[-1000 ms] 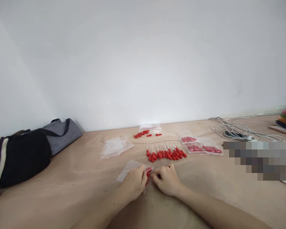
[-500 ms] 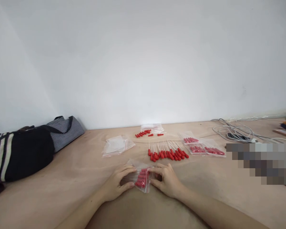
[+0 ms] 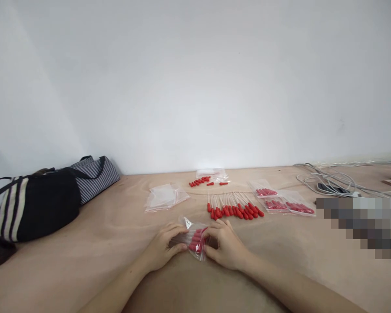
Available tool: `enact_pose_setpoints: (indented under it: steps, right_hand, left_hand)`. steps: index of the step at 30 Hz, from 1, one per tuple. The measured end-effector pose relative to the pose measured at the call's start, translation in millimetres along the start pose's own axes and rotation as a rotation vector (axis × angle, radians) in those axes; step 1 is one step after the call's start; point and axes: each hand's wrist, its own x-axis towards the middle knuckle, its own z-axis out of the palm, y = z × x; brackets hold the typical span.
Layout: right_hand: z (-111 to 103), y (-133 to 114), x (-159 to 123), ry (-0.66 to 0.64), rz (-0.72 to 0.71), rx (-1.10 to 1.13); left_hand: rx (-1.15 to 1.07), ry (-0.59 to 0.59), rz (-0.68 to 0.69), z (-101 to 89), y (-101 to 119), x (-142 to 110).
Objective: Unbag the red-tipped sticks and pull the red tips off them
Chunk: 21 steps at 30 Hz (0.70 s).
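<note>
My left hand (image 3: 163,248) and my right hand (image 3: 226,246) meet low in the middle of a pale wooden table (image 3: 101,248). Between them lies a small clear zip bag (image 3: 194,238) filled with red-capped droppers. Each hand pinches one end of that bag, the left with thumb and fingers curled over it, the right gripping its right edge. Just beyond lies a row of loose red-capped droppers (image 3: 235,208).
A stack of empty clear bags (image 3: 165,196) lies to the left, filled bags (image 3: 284,201) to the right, loose red caps (image 3: 206,181) further back. A black and striped bag (image 3: 45,200) sits at far left. Cables (image 3: 329,180) run at far right near a white wall.
The hands have spread apart from a tight pinch, and the filled bag now lies stretched flat between them. The view has shifted slightly left.
</note>
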Motion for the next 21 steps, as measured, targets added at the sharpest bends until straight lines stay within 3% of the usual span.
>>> enact_pose_setpoints:
  steps: [5, 21]
  right_hand:
    - [2.3, -4.5, 6.5, -0.049, 0.182, 0.133]
    - [12.2, -9.2, 9.9, -0.04, 0.176, 0.226]
  left_hand:
    - [0.009, 0.037, -0.036, -1.0, -3.1, -0.1]
    - [-0.004, 0.046, -0.075, -0.6, -8.4, -1.0]
